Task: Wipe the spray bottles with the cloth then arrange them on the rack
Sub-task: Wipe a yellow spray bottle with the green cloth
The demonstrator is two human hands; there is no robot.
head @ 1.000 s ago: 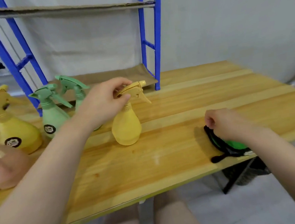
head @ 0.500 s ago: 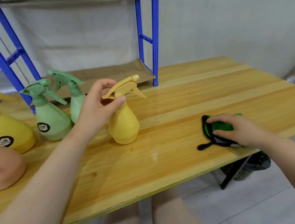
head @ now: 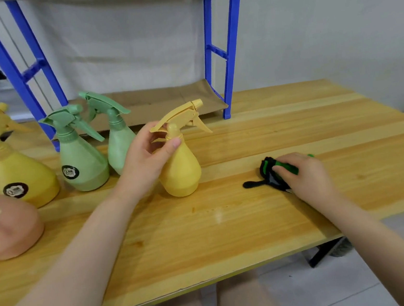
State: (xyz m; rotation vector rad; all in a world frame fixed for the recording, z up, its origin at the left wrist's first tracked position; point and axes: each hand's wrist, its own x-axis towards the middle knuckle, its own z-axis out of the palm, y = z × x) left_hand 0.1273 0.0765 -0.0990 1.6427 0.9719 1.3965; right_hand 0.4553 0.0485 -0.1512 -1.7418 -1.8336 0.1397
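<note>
A small yellow spray bottle (head: 181, 166) stands on the wooden table (head: 229, 225), and my left hand (head: 143, 159) grips its neck just under the trigger head. To the right, my right hand (head: 304, 176) presses down on a green and black cloth (head: 271, 172) that lies on the table. Two green spray bottles (head: 81, 164) (head: 119, 142) and a larger yellow spray bottle (head: 14, 171) stand to the left. The blue rack (head: 224, 49) rises behind them at the back of the table.
Brown cardboard (head: 165, 104) lines the rack's lowest shelf, level with the table. A pink rounded object (head: 8, 230) sits at the table's left edge. The table's front edge runs close to my knees, and a grey wall is behind.
My right hand slid the cloth from the table's front edge further onto the table. My left hand shifted its grip lower on the small yellow bottle's neck.
</note>
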